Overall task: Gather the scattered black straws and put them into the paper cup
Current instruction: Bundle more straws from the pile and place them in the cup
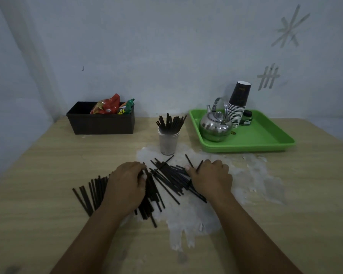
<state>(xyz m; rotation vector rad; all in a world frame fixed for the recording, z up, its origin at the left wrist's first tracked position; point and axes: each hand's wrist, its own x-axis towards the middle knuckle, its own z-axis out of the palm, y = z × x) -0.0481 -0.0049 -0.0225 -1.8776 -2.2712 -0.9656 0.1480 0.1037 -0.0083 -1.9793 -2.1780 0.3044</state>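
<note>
Many black straws [167, 179] lie scattered on the wooden table [48, 155] in front of me. A pale paper cup [168, 142] stands upright behind the pile and holds several black straws [170, 122] that stick out of its top. My left hand [126, 184] lies palm down on the left part of the pile, its fingers curled round a few straws. My right hand [211, 177] rests on the right part of the pile and pinches one straw [199, 167] between thumb and fingers.
A dark box [101, 123] with snack packets stands at the back left. A green tray [265, 137] at the back right carries a steel kettle [216, 125], a stack of dark paper cups [239, 104] and a small jar. White patches mark the table under the straws.
</note>
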